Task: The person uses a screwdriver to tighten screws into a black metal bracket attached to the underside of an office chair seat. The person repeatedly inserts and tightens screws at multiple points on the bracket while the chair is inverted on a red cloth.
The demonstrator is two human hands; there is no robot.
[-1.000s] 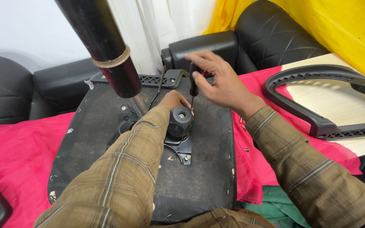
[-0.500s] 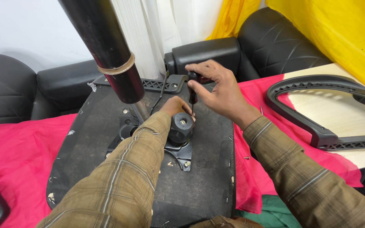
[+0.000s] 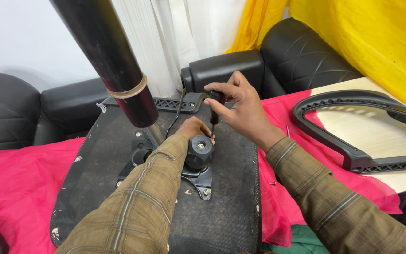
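One upturned chair seat base [image 3: 222,207] lies on one pink cloth [image 3: 19,188], its right edge clear. One black gas cylinder [image 3: 106,56] rises from its centre plate. One black mesh backrest frame [image 3: 353,141] lies well apart, right. Right hand [image 3: 240,108] grasps one screwdriver [image 3: 214,115], upright, above one round black knob [image 3: 198,150]. Left hand [image 3: 193,128] rests behind the knob; its grip cannot be told.

Black gas cylinder [image 3: 109,61] top cut off, left hand [image 3: 192,128] fingers hidden (behind knob [image 3: 198,149]), screwdriver [image 3: 214,113] tip too small to tell
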